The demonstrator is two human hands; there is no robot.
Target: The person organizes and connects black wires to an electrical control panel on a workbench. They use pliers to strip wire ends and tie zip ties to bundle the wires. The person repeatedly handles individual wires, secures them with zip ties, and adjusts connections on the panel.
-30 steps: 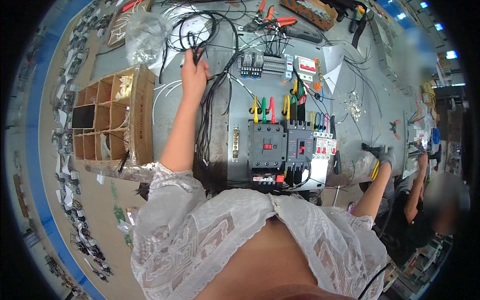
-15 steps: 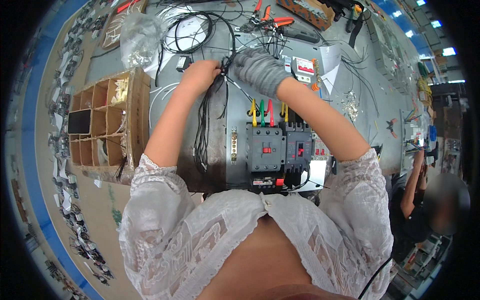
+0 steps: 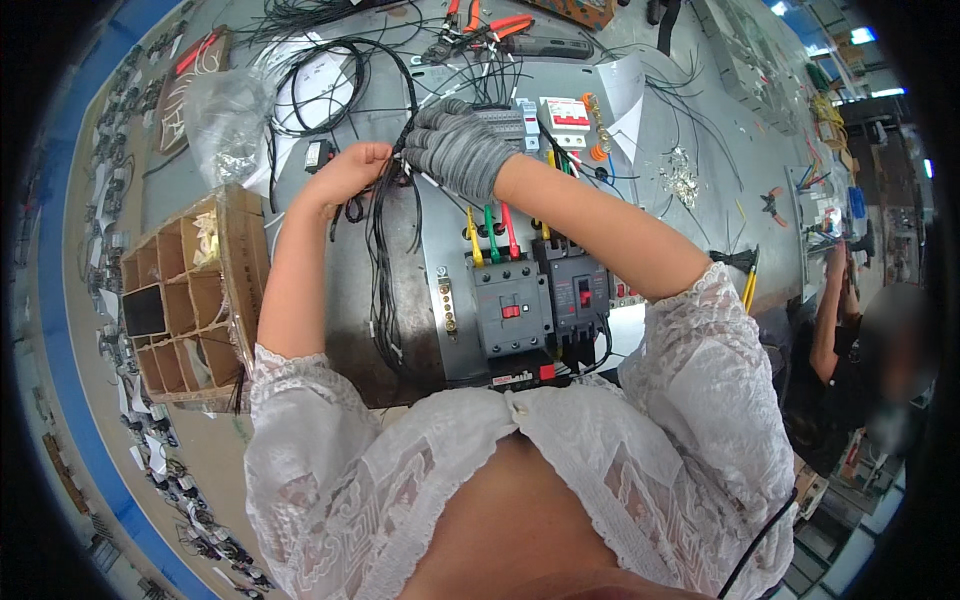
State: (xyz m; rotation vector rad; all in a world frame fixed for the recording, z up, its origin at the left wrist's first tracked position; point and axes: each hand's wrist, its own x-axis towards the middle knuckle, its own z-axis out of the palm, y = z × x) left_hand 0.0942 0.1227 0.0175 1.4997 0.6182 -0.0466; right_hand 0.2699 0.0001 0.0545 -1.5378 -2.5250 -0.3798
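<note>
A bundle of thin black wires (image 3: 380, 270) hangs down over the metal plate's left edge. At its upper part my bare left hand (image 3: 348, 174) pinches it from the left, fingers closed. My right hand (image 3: 455, 148), in a grey knitted glove, curls round the same bundle just above and to the right; its fingertips are partly hidden. From there the wires run up into a loose black coil (image 3: 320, 90). Below my right forearm are a grey circuit breaker (image 3: 512, 310) and a darker one (image 3: 582, 290), with yellow, green and red wires (image 3: 490, 235) above them.
A cardboard divider box (image 3: 180, 300) stands at the left, beside a clear plastic bag (image 3: 225, 120). Orange-handled pliers (image 3: 505, 28) lie at the back. Small metal pieces (image 3: 680, 178) are scattered on the right. Another person's arm (image 3: 828, 310) shows at the far right.
The view has shifted, so the bench appears lower and further left. Both hands stay close together on the black wire bundle, my left hand slightly lower against it.
</note>
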